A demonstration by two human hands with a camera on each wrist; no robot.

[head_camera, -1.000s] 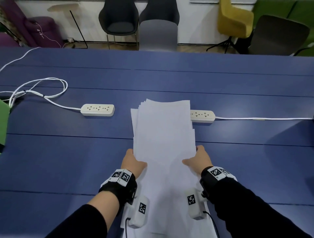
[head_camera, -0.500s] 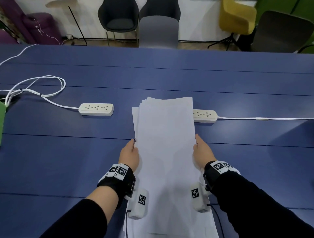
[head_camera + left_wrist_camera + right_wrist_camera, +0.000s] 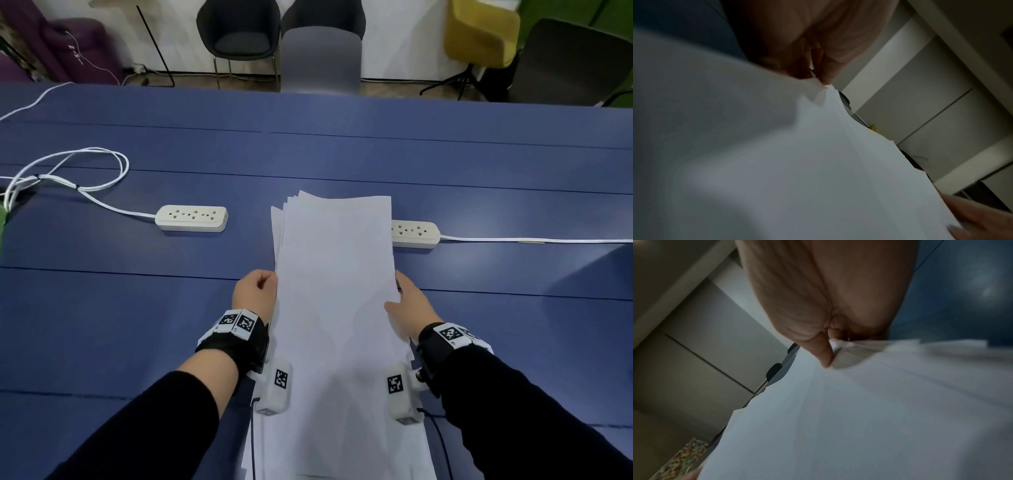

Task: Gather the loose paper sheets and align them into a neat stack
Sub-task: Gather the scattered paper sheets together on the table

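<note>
A stack of white paper sheets (image 3: pixel 335 274) stands tilted on the blue table (image 3: pixel 102 325), its far corners fanned at the top left. My left hand (image 3: pixel 257 291) grips the stack's left edge and my right hand (image 3: pixel 407 305) grips its right edge, thumb on the front sheet. In the left wrist view the paper (image 3: pixel 777 154) fills the frame below my fingers (image 3: pixel 826 68), which pinch its edge. The right wrist view shows my thumb (image 3: pixel 823 353) pressed on the sheets (image 3: pixel 859 410), whose edges are uneven.
Two white power strips lie on the table: one (image 3: pixel 191 218) to the left of the paper with a coiled white cable (image 3: pixel 68 171), one (image 3: pixel 416 234) partly behind the paper's right side. Several chairs (image 3: pixel 320 58) stand beyond the far table edge.
Both hands slid from the stack's lower front to its side edges and further up. The sheets were squeezed narrower and now stand more upright.
</note>
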